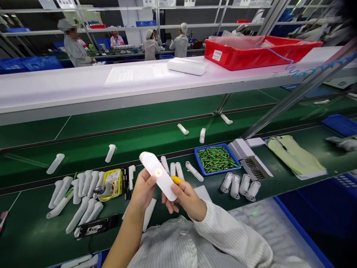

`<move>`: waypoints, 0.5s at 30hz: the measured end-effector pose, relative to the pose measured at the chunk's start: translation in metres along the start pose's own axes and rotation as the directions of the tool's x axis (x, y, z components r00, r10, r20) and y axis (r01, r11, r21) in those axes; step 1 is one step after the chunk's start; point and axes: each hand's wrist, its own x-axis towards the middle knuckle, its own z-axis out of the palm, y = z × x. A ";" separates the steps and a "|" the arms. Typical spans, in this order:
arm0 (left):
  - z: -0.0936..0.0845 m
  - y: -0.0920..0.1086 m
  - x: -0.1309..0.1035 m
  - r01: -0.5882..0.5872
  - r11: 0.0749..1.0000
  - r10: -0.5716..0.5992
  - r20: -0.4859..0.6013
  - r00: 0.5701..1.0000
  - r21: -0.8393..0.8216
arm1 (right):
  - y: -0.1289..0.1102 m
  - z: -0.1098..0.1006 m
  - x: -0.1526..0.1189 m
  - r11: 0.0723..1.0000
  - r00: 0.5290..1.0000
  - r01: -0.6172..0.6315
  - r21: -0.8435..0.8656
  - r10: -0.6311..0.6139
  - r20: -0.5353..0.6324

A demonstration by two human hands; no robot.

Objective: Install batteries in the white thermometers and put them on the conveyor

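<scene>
Left hand (143,190): we pinch the casing's (164,180) upper half.
Right hand (192,201): we pinch its lower end.
Casing: above the bench (33,234) (glowing, too); if our pinch loosens, its smooth-looking shell could slip.

Pale smock (164,247) bore thin stripes, round button (183,233). Right sleeve (237,232) reached wrist; left forearm (128,227) was bare. Yellow wrap (176,180) circled finger on right hand (192,200).
</scene>
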 end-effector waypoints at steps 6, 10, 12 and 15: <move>-0.012 -0.026 0.028 0.077 0.991 -0.077 0.003 0.997 -0.108 | 0.014 -0.033 0.012 0.976 0.996 -0.051 -0.214 0.066 0.064; -0.044 -0.064 0.080 0.294 0.945 -0.265 -0.189 0.945 0.144 | 0.009 -0.105 0.019 0.395 0.931 -0.335 -0.855 -0.001 -0.365; -0.067 -0.086 0.115 0.394 0.846 -0.308 -0.273 0.911 0.361 | 0.003 -0.153 0.020 0.190 0.850 -0.499 -0.846 -0.087 -0.520; -0.101 -0.114 0.165 0.429 0.725 -0.235 -0.391 0.890 0.539 | -0.005 -0.223 0.022 -0.031 0.769 -0.632 -0.774 -0.150 -0.622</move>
